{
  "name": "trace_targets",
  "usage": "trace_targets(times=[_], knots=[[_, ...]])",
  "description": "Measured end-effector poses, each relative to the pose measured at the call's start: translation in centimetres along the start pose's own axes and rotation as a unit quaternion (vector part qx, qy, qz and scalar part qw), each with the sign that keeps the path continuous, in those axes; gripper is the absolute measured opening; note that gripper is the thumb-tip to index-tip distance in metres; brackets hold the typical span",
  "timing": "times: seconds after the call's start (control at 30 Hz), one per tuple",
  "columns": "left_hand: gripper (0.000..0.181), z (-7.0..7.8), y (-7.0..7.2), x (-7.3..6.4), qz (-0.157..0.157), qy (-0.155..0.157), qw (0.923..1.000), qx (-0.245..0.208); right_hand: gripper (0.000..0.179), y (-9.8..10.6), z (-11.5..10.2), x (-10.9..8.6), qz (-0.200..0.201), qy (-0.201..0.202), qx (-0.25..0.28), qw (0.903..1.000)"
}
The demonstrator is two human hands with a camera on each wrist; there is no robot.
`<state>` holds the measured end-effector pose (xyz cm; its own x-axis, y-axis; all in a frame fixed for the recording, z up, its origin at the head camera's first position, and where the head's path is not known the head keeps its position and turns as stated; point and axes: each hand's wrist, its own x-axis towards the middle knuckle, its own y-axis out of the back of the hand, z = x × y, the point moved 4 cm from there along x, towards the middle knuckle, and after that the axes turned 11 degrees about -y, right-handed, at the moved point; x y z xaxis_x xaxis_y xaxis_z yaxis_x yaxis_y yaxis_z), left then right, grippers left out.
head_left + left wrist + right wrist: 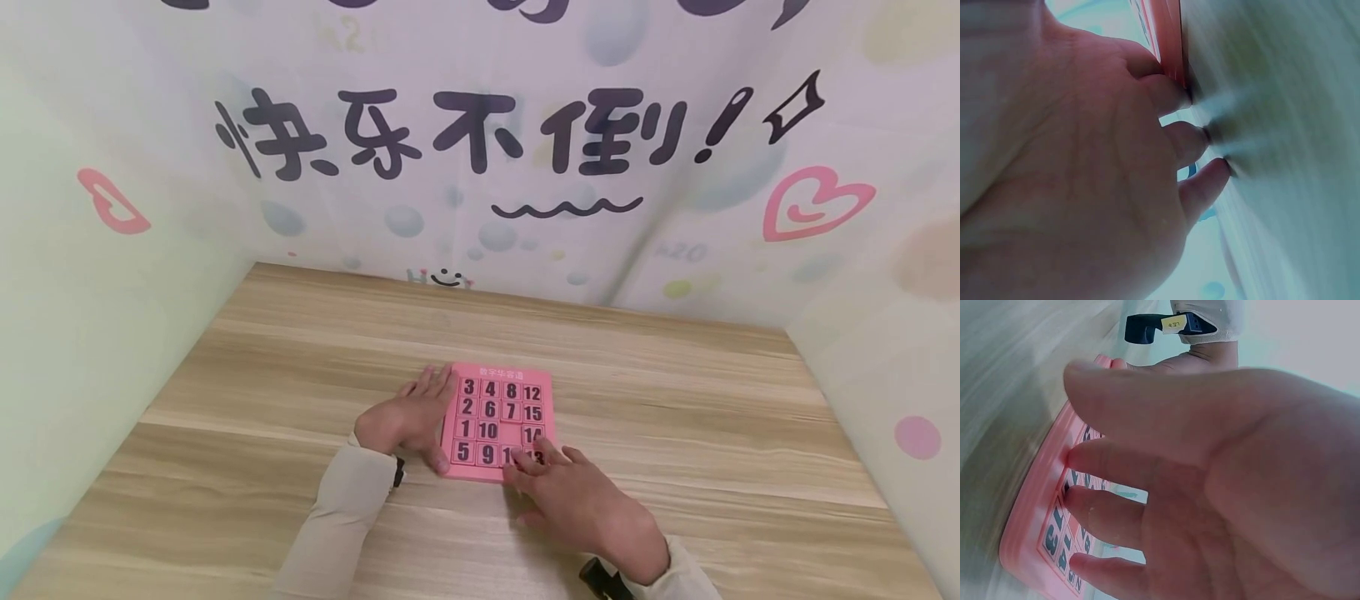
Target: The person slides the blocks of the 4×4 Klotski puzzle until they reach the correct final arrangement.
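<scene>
A pink number sliding puzzle point(467, 371) lies flat on the wooden table, with white lettering along its top rim. Its black-numbered tiles fill the grid except for one bare slot point(511, 434) in the third row, between tile 10 point(487, 431) and tile 14 point(532, 434). My left hand point(408, 418) braces the puzzle's left edge, thumb near the lower corner and fingers spread toward the upper one. Over the lower right corner, my right hand point(581, 506) rests extended fingertips on bottom-row tiles, partly covering them. In the right wrist view its thumb point(1141, 403) stays above the pink frame.
The wooden table point(660, 400) extends around the puzzle on all sides. Behind it hangs a printed white backdrop point(450, 242) with black characters, and pale panels border both sides. Black wrist devices point(600, 577) sit at the cream sleeves point(337, 508).
</scene>
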<state>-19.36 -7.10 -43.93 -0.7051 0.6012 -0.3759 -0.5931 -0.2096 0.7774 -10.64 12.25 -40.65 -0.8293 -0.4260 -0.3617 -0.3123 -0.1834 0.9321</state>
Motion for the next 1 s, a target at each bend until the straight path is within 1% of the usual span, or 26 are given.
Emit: trace_targets(times=[0.43, 0.6, 0.73, 1.0], knots=[[0.140, -0.03, -0.02, 0.02, 0.006, 0.001, 0.9999, -0.009, 0.057, -0.16, -0.45, 0.08, -0.008, -0.025, 0.011, 0.9996], [0.140, -0.03, -0.04, -0.01, 0.006, 0.001, 0.9999, -0.011, 0.057, -0.15, -0.66, 0.12, 0.000, -0.034, 0.009, 0.9994], [0.139, -0.02, -0.09, 0.00, 0.005, 0.002, 0.9999, -0.012, 0.058, -0.18, -0.63, 0.18, 0.005, -0.034, 0.008, 0.9994], [0.140, 0.04, -0.02, -0.03, 0.008, 0.000, 0.9998, -0.021, 0.057, -0.14, -0.07, 0.60, 0.014, -0.026, 0.025, 0.9992]])
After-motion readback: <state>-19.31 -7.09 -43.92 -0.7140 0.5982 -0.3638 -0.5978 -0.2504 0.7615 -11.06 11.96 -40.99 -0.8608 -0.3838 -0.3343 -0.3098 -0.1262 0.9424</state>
